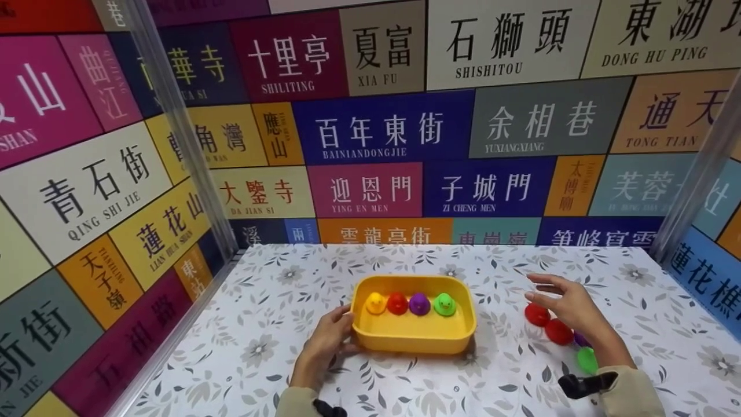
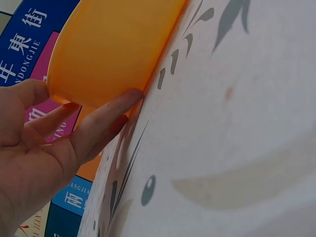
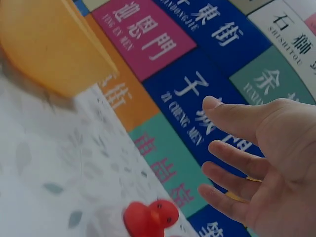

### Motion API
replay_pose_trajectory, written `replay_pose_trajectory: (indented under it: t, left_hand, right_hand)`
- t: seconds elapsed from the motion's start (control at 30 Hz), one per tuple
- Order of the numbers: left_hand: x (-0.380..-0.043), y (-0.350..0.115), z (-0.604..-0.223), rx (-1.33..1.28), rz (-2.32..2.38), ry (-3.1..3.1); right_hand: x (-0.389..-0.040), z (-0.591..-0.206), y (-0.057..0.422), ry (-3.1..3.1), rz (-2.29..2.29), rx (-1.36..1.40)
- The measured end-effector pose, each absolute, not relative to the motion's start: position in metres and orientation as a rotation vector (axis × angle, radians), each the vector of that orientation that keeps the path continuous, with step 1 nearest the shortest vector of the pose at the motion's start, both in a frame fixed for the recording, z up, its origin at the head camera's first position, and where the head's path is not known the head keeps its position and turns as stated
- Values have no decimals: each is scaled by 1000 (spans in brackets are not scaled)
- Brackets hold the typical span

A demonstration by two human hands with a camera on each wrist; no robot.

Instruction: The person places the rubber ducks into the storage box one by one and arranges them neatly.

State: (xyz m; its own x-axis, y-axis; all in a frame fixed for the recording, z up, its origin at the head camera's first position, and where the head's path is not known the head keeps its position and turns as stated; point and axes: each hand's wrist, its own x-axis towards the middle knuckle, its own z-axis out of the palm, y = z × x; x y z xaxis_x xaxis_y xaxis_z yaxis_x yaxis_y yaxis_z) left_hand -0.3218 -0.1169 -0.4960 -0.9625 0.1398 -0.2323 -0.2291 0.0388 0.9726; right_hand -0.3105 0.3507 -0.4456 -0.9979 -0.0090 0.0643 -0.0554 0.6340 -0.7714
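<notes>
A yellow tub [image 1: 414, 343] stands on the table. Inside it, a yellow toy duck [image 1: 375, 303], a red duck [image 1: 397, 303], a purple duck [image 1: 419, 304] and a green duck [image 1: 444, 304] sit in a row along the far side. My left hand [image 1: 329, 335] holds the tub's left end, fingers along the outer wall [image 2: 113, 54] and one digit at the rim. Above two red ducks [image 1: 537, 314] on the table, my right hand [image 1: 570, 304] has its fingers spread and holds nothing. A red duck [image 3: 150, 217] shows below it in the right wrist view.
Under the right wrist lie a green toy [image 1: 587, 360] and a purple one, partly hidden by the arm. The tabletop [image 1: 260, 307] has a white leaf-and-flower cover. Panels with street names [image 1: 370, 127] rise behind and at the sides, with clear posts at the back corners.
</notes>
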Motion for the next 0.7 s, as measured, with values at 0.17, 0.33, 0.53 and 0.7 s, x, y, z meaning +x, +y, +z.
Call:
replay_pose_trajectory:
  t: [0.17,0.33,0.53,0.7]
  left_hand:
    - [-321,-117,-498,-61,2011,2061]
    - [-322,-117,-500,-6,2027,2049]
    - [-324,-117,-499,-53,2033,2024]
    - [-323,-116,-498,-70,2016,2050]
  right_hand:
    - [-312,-457,364,-2800,1297,29]
    - [-313,-468,374,-2808,1286,-2]
    - [-314,-478,377,-2847,1258,-14]
    - [-315,-480,378,-2888,1173,-19]
